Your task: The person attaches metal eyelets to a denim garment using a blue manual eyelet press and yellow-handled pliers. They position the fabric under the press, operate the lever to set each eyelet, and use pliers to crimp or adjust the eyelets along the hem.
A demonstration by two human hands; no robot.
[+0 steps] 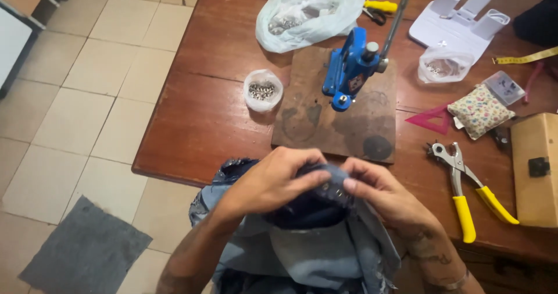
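The left hand (273, 180) and right hand (375, 192) both pinch the denim garment (314, 236), folding its edge so the metal snaps (331, 190) face up. The blue press (349, 67) stands near on the surface (203, 113).

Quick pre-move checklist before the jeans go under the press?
1. Both hands grip the jeans: left hand, right hand. Ok.
2. Metal eyelets seated in the denim edge: two show; seating cannot tell.
3. Blue press upright on the wooden board: ok.
4. Board bare in front of the press: ok.
5. Cup of eyelets beside the board: ok.
6. Yellow punch pliers apart from the hands: ok.
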